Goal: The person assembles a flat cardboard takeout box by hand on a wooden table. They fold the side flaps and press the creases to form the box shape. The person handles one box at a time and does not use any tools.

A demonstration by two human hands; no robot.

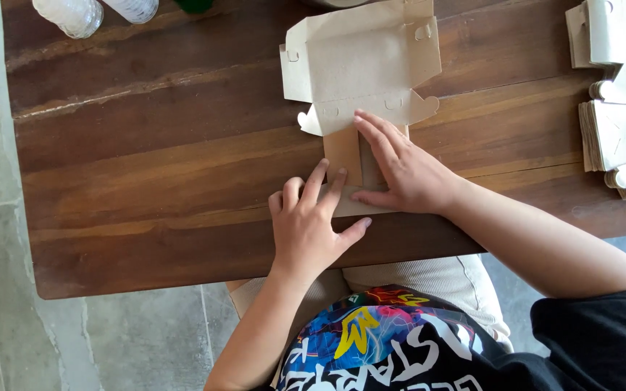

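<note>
Wooden tabletop (153, 152) fills most of the frame. At upper centre lies my flat carton (360, 61), its lower flaps under my hands. A stack (614, 108) of cartons sits at the right edge, bottles (74, 13) upper left. My right hand (403, 170) and left hand (309, 228) press the flaps flat, fingers spread, gripping nothing.

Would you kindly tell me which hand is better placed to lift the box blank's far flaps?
Probably the right hand: its fingertips already reach the near edge of the cardboard box blank. The left hand lies nearer the body, pressing the folded near panel.
</note>
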